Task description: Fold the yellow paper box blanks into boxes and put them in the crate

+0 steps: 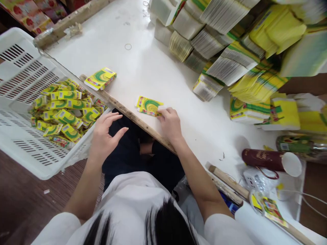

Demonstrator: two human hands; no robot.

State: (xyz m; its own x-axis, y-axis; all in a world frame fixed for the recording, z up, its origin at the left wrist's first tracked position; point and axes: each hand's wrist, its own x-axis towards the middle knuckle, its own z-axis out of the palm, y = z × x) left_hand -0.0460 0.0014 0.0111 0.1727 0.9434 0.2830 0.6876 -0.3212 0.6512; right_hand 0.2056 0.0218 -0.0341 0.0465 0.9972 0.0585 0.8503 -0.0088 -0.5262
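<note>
Between the thumb and fingers of my right hand (170, 124) is the right end of a small flat yellow-and-green carton (149, 106), low over or on the white tabletop. My left hand (104, 134) hangs in front of the table edge with its fingers and thumb apart and nothing between them. Beyond it, a small stack of similar yellow cartons (100, 79) lies at the table's edge. To the left, a white plastic basket (48, 158) holds a heap of folded yellow-and-green boxes (67, 114).
Stacks of flat cartons (227, 61) fill the right back of the white table (143, 68). A maroon mug (263, 159), a power strip (251, 178) and a white cable stand at the right. Wooden strips (143, 124) edge the tabletop. Colourful boxes (33, 17) sit at the far left.
</note>
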